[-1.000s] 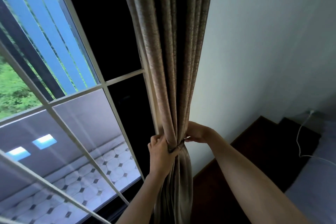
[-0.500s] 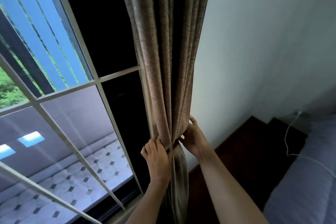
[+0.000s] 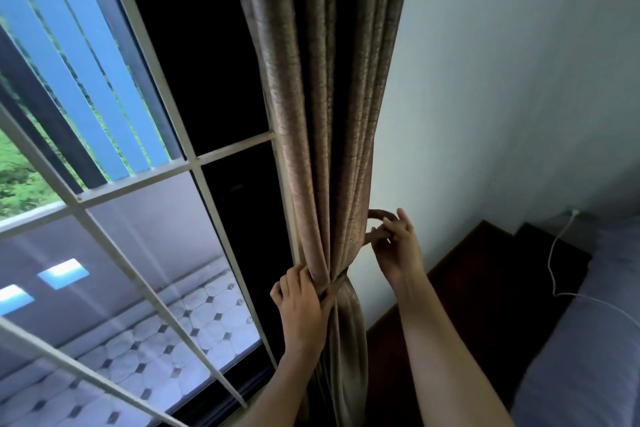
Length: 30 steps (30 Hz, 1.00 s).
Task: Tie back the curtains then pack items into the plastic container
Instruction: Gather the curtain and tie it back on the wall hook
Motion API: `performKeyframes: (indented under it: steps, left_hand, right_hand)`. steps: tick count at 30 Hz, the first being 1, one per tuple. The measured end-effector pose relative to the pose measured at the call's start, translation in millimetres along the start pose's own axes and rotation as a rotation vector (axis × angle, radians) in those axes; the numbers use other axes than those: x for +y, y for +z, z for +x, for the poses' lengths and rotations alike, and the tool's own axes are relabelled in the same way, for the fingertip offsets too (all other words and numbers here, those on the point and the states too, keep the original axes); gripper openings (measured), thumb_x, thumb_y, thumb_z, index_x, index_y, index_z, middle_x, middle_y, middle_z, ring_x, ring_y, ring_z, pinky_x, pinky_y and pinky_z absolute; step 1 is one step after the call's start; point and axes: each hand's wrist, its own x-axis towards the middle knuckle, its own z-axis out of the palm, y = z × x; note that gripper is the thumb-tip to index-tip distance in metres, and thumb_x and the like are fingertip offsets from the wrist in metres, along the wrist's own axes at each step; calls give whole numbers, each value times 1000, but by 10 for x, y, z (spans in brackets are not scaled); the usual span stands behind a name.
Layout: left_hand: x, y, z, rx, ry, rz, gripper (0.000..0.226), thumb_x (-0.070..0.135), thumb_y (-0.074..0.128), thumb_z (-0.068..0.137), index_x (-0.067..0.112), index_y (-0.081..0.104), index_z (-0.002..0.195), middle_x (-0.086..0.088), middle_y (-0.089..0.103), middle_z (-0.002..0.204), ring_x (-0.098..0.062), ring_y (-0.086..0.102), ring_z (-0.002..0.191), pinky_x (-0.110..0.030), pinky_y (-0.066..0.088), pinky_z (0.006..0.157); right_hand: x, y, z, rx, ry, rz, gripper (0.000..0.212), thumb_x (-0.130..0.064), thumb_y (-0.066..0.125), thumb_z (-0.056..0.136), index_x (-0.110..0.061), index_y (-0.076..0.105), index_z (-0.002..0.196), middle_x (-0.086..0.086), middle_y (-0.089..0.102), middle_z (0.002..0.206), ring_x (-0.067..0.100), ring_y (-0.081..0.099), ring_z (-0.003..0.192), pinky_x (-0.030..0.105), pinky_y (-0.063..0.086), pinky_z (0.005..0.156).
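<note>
A brown textured curtain point(image 3: 322, 107) hangs gathered in folds between the window and the pale wall. My left hand point(image 3: 302, 305) clutches the bunched fabric at its narrow waist, from the window side. A matching fabric tieback point(image 3: 377, 217) loops out from the curtain's right edge toward the wall. My right hand point(image 3: 398, 250) pinches that loop with its fingertips, a little above and right of the left hand. No plastic container is in view.
A white-framed window point(image 3: 194, 163) fills the left, with a tiled balcony floor point(image 3: 166, 350) outside. A dark wooden headboard point(image 3: 485, 281) stands low at the right. Beside it lies a grey-blue bed point(image 3: 595, 340) with a white cable point(image 3: 554, 267) running to a wall plug.
My right hand has left the curtain's waist and moved up and right, drawing the tieback loop out toward the wall. My left hand keeps its grip on the gathered fabric.
</note>
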Motion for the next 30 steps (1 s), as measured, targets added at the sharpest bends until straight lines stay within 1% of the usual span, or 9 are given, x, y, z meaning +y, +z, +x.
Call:
performKeyframes:
  steps: [4,6,9,11,14,18,23,27,30]
  left_hand:
    - [-113,-15,16,-5,13,24,53,24,83,68,11,52,109,-6,53,109,-18,45,106,-31,27,98]
    - [-114,-25,16,-12,1,22,52,25,82,69,8,55,110,-7,54,111,-20,46,107,-34,29,99]
    - [-112,-56,11,-35,-16,-19,50,27,81,72,7,56,110,-8,53,113,-20,47,107,-35,35,97]
    - [-73,-106,12,-43,-111,-134,50,25,80,73,10,51,111,-6,49,113,-18,49,100,-31,40,89]
    - [22,-206,4,-11,-256,-315,38,21,78,77,20,42,91,5,45,90,-6,49,71,-16,47,65]
    - [47,-256,-68,-45,-103,-292,38,10,71,83,22,40,64,14,41,59,-2,42,51,-12,39,48]
    - [88,-209,-120,-88,-78,-305,15,28,67,87,18,60,78,11,58,68,-1,56,58,-13,48,53]
    - [103,-180,-156,-185,-66,-204,36,53,57,84,23,72,95,10,68,87,-7,61,81,-21,52,68]
    - [130,-171,-87,-238,-59,-118,24,48,64,83,25,70,88,13,68,84,-11,57,87,-24,46,71]
  right_hand:
    - [200,-285,-191,234,-203,-432,45,3,71,82,-19,55,118,9,58,112,28,69,94,40,60,76]
    - [344,-425,-316,319,-273,-583,34,-6,73,84,-19,57,110,10,62,110,28,70,89,36,61,64]
    - [558,-577,-504,386,-209,-692,18,-16,73,85,-18,60,98,13,67,96,26,70,64,34,59,56]
    - [669,-633,-610,368,-149,-789,7,-18,71,88,-15,64,91,15,69,90,26,69,59,37,59,56]
    - [739,-633,-756,298,-63,-816,7,-22,66,92,-16,69,89,12,71,87,25,71,71,36,60,61]
    - [809,-642,-902,228,-17,-768,15,-27,63,93,-13,69,94,10,72,87,22,71,82,38,61,72]
    - [908,-636,-1038,157,152,-777,23,-32,56,97,-12,68,95,8,71,94,19,68,91,41,57,86]
    - [821,-595,-1054,104,218,-870,30,-43,52,97,-18,69,96,-2,67,86,12,61,82,33,53,74]
    - [767,-633,-1064,76,295,-924,27,-47,56,94,-24,69,100,-3,69,97,15,62,93,33,54,78]
